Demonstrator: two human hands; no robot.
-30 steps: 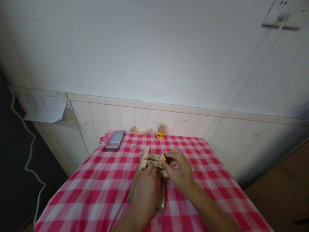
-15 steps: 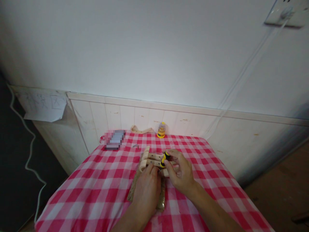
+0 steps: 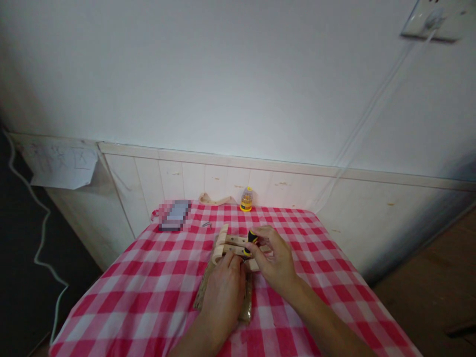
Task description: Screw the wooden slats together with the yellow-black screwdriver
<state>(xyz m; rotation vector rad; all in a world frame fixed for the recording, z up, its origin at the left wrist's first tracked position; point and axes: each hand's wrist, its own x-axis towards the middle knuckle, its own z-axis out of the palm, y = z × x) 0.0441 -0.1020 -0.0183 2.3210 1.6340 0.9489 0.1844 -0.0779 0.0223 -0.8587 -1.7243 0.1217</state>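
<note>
A pale wooden frame of slats (image 3: 226, 244) lies on the red-and-white checked tablecloth (image 3: 156, 277). My left hand (image 3: 222, 292) rests palm down on the near part of the wooden piece, fingers closed together and pressing on it. My right hand (image 3: 273, 260) is closed round a small yellow-and-black screwdriver (image 3: 251, 241), held upright with its tip down on a slat of the frame.
At the back edge stand a small yellow jar-like bit holder (image 3: 246, 199), a curved wooden part (image 3: 215, 200) and a blurred grey flat object (image 3: 174, 216). A small metal piece (image 3: 207, 225) lies behind the frame. A white cable (image 3: 40, 233) hangs at the left.
The screwdriver handle has tipped from lying slanted to more upright in my right hand. My left hand stays pressed on the wood. The view has shifted slightly.
</note>
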